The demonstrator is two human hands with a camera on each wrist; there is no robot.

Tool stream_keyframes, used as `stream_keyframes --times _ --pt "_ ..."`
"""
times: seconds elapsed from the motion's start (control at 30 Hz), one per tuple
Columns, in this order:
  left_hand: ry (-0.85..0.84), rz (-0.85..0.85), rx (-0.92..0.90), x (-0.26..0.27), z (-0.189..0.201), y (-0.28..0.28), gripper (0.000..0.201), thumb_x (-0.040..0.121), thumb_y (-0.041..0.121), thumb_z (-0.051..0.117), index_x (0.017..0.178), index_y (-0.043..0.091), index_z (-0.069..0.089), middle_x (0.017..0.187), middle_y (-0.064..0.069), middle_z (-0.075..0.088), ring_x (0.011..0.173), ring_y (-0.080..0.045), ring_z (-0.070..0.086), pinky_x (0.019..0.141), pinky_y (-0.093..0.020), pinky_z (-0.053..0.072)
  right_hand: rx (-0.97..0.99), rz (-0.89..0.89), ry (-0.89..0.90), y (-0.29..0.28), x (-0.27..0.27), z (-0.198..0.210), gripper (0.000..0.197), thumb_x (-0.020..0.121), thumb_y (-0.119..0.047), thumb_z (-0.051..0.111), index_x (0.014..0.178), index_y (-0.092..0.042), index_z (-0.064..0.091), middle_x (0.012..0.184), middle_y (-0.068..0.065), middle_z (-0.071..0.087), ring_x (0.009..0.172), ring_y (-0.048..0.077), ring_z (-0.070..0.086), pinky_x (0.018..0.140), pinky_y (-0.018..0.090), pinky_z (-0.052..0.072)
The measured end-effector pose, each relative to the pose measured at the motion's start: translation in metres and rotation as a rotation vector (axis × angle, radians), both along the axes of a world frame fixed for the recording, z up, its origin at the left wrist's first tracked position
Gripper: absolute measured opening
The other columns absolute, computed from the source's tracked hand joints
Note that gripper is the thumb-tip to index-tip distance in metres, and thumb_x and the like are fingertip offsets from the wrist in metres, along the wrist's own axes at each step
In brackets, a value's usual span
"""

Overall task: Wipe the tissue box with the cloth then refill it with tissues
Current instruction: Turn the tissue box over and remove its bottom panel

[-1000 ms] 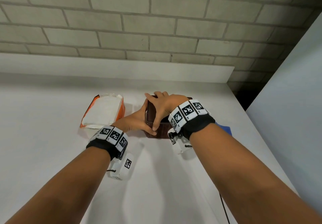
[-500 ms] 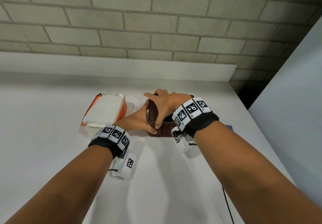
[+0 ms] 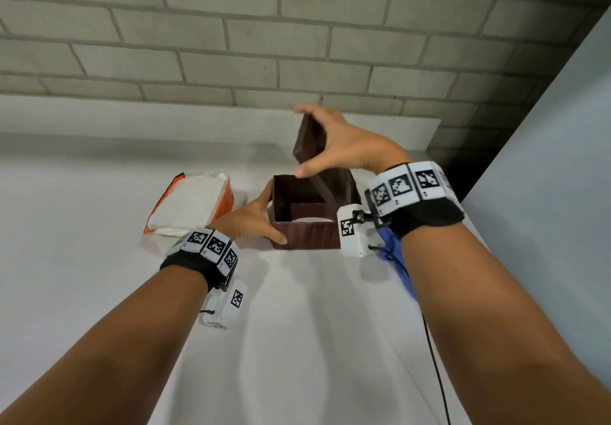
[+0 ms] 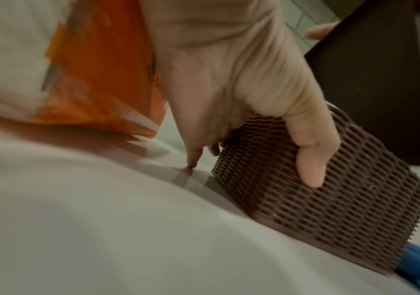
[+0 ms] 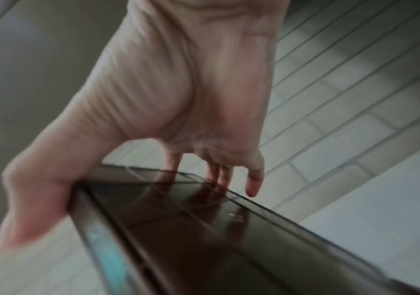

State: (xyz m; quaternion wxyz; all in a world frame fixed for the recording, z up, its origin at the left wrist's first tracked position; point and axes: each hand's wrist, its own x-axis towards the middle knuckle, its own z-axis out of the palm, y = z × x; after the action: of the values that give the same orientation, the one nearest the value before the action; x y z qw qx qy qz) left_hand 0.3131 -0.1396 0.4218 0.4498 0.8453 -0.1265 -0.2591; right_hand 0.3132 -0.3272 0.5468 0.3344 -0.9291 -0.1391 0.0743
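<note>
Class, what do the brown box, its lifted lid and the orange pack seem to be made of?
Box: probably moulded plastic, matt; its basket-weave pattern is too regular for real wicker.
Lid: smooth, glossy hard plastic, perhaps; it mirrors the fingers of the right hand.
Pack: thin, shiny, crinkled orange plastic film around soft white tissues.

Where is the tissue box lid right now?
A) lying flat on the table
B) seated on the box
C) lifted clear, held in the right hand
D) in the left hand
C: the right hand grips the lid above the open tissue box, which the left hand steadies.
</note>
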Motion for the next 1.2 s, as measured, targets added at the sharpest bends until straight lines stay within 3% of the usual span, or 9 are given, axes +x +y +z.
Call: stream_keyframes --times 0.1,0.2,0.4,0.53,0.6,0.8,0.93,1.03,1.2 --pt "0.028 0.025 0.015 -0.003 0.004 0.000 0.130 0.066 -0.004 0.078 0.149 0.031 -0.017 0.156 0.002 0.021 0.136 -0.021 0.035 0.105 -0.028 0.036 0.378 -0.075 -0.071 -0.025 -0.010 -0.001 0.096 0.058 -0.033 0.085 0.136 -0.038 0.031 0.141 0.002 0.034 0.136 0.018 0.035 0.107 0.025 0.032" --pt "0.075 0.047 0.100 -0.011 0.011 0.004 0.131 0.067 0.004 0.081 0.149 0.023 -0.020 0.161 0.003 0.005 0.145 -0.021 0.022 0.106 -0.023 0.028 0.661 -0.120 -0.086 -0.040 -0.027 -0.007 0.091 0.054 -0.026 0.086 0.128 -0.038 0.035 0.126 -0.007 0.042 0.132 0.016 0.036 0.108 0.034 0.038" --pt "0.056 0.078 0.262 -0.032 0.037 0.025 0.100 0.076 0.015 0.073 0.152 0.014 0.008 0.160 -0.004 0.014 0.146 -0.022 0.019 0.115 -0.035 0.022 1.139 -0.176 -0.038 -0.052 -0.071 -0.021 0.110 0.028 -0.039 0.094 0.123 -0.034 0.038 0.115 -0.001 0.048 0.097 0.013 0.058 0.079 0.031 0.058" --pt "0.150 0.294 -0.054 -0.050 0.056 0.019 0.025 0.094 0.016 0.051 0.117 0.009 0.058 0.141 -0.015 0.050 0.122 -0.024 0.052 0.105 -0.039 0.040 1.364 -0.134 -0.001 -0.046 -0.094 -0.040 0.099 0.034 -0.031 0.095 0.117 -0.033 0.041 0.097 -0.003 0.057 0.083 0.008 0.066 0.080 0.026 0.058" --pt "0.368 0.331 -0.314 -0.063 0.065 0.011 0.030 0.099 0.025 0.041 0.110 0.002 0.056 0.123 -0.018 0.061 0.104 -0.031 0.063 0.088 -0.039 0.052 1.437 -0.138 0.033 -0.038 -0.102 -0.053 0.094 0.035 -0.027 0.095 0.113 -0.033 0.044 0.093 -0.005 0.064 0.082 0.007 0.068 0.076 0.024 0.058" --pt "0.388 0.529 -0.403 -0.080 0.063 0.015 0.046 0.097 0.020 0.048 0.135 -0.004 0.035 0.136 -0.025 0.047 0.102 -0.035 0.063 0.084 -0.043 0.053 1.514 -0.200 0.106 -0.019 -0.124 -0.087 0.095 0.032 -0.027 0.096 0.111 -0.033 0.044 0.090 -0.007 0.070 0.083 0.006 0.069 0.079 0.020 0.056" --pt "0.431 0.519 -0.424 -0.099 0.062 0.002 0.024 0.100 0.017 0.039 0.115 0.002 0.049 0.099 -0.016 0.062 0.084 -0.029 0.064 0.074 -0.035 0.055 1.516 -0.263 0.118 -0.007 -0.127 -0.097 0.095 0.032 -0.028 0.096 0.112 -0.034 0.046 0.105 -0.003 0.061 0.091 0.009 0.064 0.089 0.026 0.048" --pt "0.522 0.505 -0.479 -0.114 0.061 -0.008 0.025 0.101 0.016 0.037 0.116 0.002 0.050 0.100 -0.018 0.064 0.082 -0.030 0.066 0.059 -0.033 0.060 1.445 -0.232 0.155 -0.013 -0.133 -0.102 0.095 0.039 -0.024 0.095 0.120 -0.033 0.044 0.112 -0.004 0.061 0.096 0.009 0.065 0.087 0.025 0.053" --pt "0.558 0.500 -0.496 -0.135 0.049 -0.010 0.025 0.102 0.015 0.034 0.119 0.006 0.049 0.109 -0.014 0.065 0.087 -0.027 0.067 0.070 -0.036 0.056 1.241 -0.181 0.273 -0.050 -0.158 -0.109 0.114 0.040 -0.024 0.094 0.139 -0.029 0.037 0.123 -0.009 0.063 0.108 0.007 0.065 0.085 0.023 0.055"
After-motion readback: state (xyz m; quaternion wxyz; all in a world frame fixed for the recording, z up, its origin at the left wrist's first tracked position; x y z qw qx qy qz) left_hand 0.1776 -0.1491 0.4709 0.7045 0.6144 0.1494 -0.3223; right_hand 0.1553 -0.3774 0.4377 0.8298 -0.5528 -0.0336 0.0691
